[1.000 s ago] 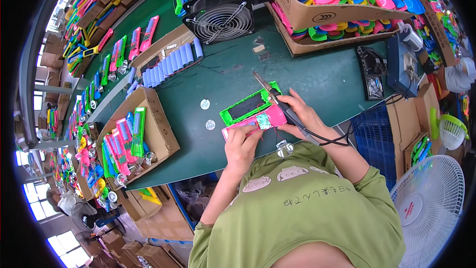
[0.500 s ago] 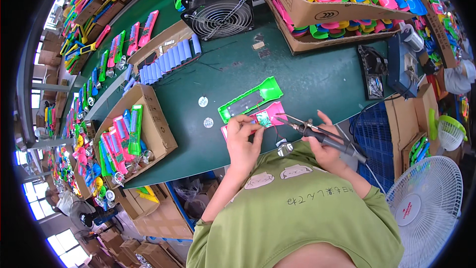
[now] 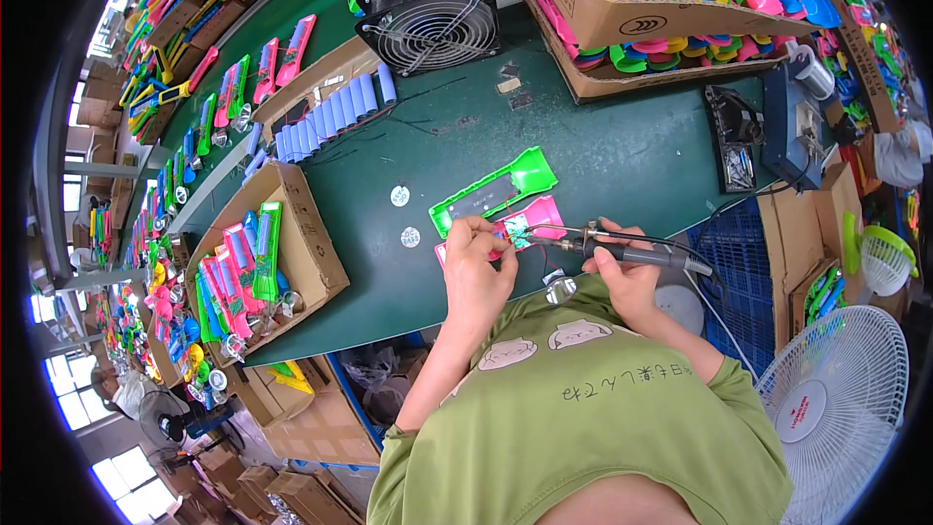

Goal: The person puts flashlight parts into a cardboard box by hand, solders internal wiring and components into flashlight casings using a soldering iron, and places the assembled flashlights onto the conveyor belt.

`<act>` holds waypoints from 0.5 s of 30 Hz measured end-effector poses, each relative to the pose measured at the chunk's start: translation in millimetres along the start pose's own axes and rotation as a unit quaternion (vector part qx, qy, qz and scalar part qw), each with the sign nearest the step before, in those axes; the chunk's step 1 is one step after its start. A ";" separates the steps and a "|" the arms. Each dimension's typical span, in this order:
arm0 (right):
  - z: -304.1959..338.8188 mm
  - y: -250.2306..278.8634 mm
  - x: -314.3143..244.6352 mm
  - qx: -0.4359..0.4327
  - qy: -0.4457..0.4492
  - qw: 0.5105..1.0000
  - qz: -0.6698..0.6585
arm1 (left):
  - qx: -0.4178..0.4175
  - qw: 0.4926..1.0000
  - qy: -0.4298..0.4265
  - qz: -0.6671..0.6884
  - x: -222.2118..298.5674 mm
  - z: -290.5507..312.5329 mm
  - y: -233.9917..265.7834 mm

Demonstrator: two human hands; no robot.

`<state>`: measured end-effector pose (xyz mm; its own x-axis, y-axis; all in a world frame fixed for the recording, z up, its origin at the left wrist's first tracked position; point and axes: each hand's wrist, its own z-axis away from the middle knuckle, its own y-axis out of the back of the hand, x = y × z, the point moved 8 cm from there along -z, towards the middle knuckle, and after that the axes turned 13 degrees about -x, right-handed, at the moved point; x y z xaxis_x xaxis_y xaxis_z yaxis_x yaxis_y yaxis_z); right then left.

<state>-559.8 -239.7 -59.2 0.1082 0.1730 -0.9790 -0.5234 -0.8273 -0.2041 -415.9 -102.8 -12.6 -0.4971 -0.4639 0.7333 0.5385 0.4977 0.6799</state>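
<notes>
Gripping soldering iron [image 3: 649, 255] in right hand [image 3: 627, 277], with fingers curled closed around the handle. Aiming its tip leftward at small board [image 3: 516, 227] on pink case [image 3: 547, 213]; too fine to tell whether touching. Bending left hand [image 3: 474, 267] over the left part of that case, with thumb and fingertips drawn nearly together just beside board; cannot tell whether pinching anything. Lying near the front edge of green worktop [image 3: 593, 151]: pink case, with green case [image 3: 505, 185] just beyond, at much the same slant. Below the iron's tip, against green shirt [image 3: 603, 389]: shiny round reflector [image 3: 560, 290]. Left of both cases: two round white stickers, apart from each other. Farther left: carton [image 3: 316, 233] holding pink, green and blue cases. Behind it: blue cells [image 3: 335, 120] in a row, with dark wires trailing right. At the far side: black fan [image 3: 433, 34]; to its right, large carton [image 3: 651, 24] heaped with bright plastic shells. Toward the right end: black tray [image 3: 729, 141] beside blue box [image 3: 787, 131]. Beyond the edge, lower right: white fan [image 3: 836, 408].
</notes>
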 end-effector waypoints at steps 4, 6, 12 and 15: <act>0.4 1.3 1.4 0.012 -0.003 1.000 -0.003 | 0.010 1.000 -0.005 -0.024 2.5 -0.9 1.6; -0.5 1.3 0.4 -0.013 0.028 0.999 0.045 | 0.013 1.000 -0.007 -0.026 2.7 -1.5 1.2; -1.0 4.7 -12.4 0.024 0.038 0.998 -0.046 | 0.016 0.999 -0.015 -0.031 3.4 -2.4 0.9; 0.2 6.6 -15.2 0.013 0.068 0.997 -0.034 | 0.011 0.999 -0.014 -0.035 4.7 -2.8 1.1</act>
<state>-565.0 -247.7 -45.7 0.2564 0.1522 -0.9545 -0.5320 -0.8022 -0.2709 -415.7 -106.4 -8.4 -0.5518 -0.4778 0.6835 0.4863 0.4815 0.7292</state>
